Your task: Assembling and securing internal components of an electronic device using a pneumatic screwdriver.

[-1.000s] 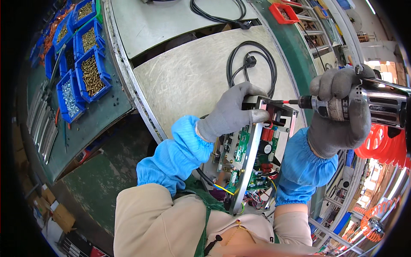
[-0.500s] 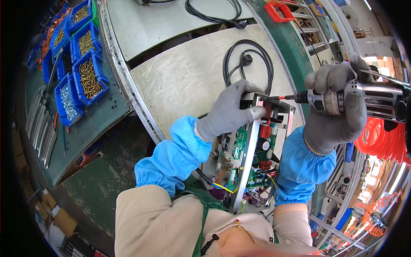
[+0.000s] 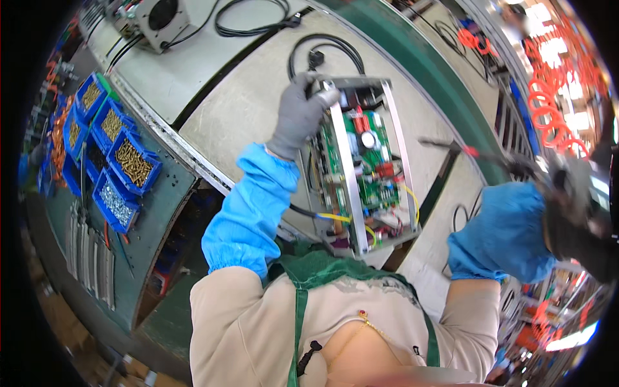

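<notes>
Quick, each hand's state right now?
Left hand: closed on a corner of the silver metal-framed electronics unit.
Right hand: blurred, holding the dark, long-tipped power driver.

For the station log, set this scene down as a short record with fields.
Left grip: gloved hand at the upper-left corner of an open metal chassis
Right grip: gloved hand, blurred, around a power screwdriver
Bit: clear of the chassis, pointing left
Inside chassis: green circuit boards, yellow wire
Beyond chassis: coiled black cable with plug, on a pale worktop
Far left: blue bins of small metal fasteners
</notes>
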A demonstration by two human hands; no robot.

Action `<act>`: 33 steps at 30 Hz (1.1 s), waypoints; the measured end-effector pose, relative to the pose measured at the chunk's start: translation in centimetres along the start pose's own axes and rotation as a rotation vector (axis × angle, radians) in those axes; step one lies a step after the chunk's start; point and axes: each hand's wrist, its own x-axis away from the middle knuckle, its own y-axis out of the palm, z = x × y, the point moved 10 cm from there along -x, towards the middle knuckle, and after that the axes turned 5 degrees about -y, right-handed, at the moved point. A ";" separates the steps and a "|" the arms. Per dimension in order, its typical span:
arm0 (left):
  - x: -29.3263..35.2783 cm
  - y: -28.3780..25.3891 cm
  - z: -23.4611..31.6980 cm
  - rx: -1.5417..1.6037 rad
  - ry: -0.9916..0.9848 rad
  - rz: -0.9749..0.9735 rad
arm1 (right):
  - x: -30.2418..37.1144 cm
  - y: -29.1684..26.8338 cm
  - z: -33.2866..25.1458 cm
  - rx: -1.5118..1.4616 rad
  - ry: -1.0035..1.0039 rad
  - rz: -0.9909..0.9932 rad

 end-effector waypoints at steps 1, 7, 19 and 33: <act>0.2 -0.1 0.4 -0.083 0.016 0.007 | 1.3 -0.4 -2.7 0.033 -0.004 0.016; 1.3 -0.3 2.1 -0.305 0.050 -0.162 | 11.5 -2.2 -14.8 0.253 0.053 0.170; -4.0 -21.4 -6.1 -1.882 -0.368 -0.003 | 41.5 -2.0 -9.0 0.499 0.727 0.961; -8.0 -26.8 -9.0 -1.339 -0.225 -0.149 | 39.1 9.8 -2.6 0.502 0.923 0.423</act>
